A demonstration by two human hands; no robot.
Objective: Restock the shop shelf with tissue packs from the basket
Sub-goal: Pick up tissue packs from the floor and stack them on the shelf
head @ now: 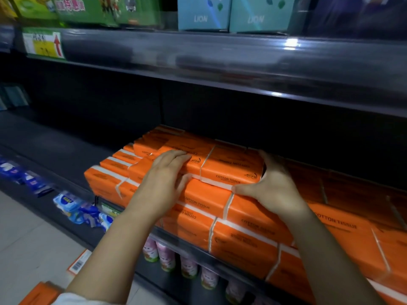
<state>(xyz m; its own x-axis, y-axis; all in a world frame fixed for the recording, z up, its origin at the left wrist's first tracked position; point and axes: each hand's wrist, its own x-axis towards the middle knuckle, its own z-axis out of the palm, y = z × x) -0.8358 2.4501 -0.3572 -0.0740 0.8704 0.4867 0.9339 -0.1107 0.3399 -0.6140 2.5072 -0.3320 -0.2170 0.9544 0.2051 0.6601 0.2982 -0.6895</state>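
We have the top tissue pack (222, 170) lying on the orange stack (242, 236) on the shelf (55, 137), left hand (163, 179) flat, fingers straight, pressing its left end, right hand (271, 186) wrapped round its right end, thumb along the front edge; we judge both are squaring it with the stack so the pile won't slip; more orange packs (39, 291) wait low left of the stack

shop | stacked shelves (220, 69) | price tag (44, 44) | rows of orange tissue packs (231, 170)
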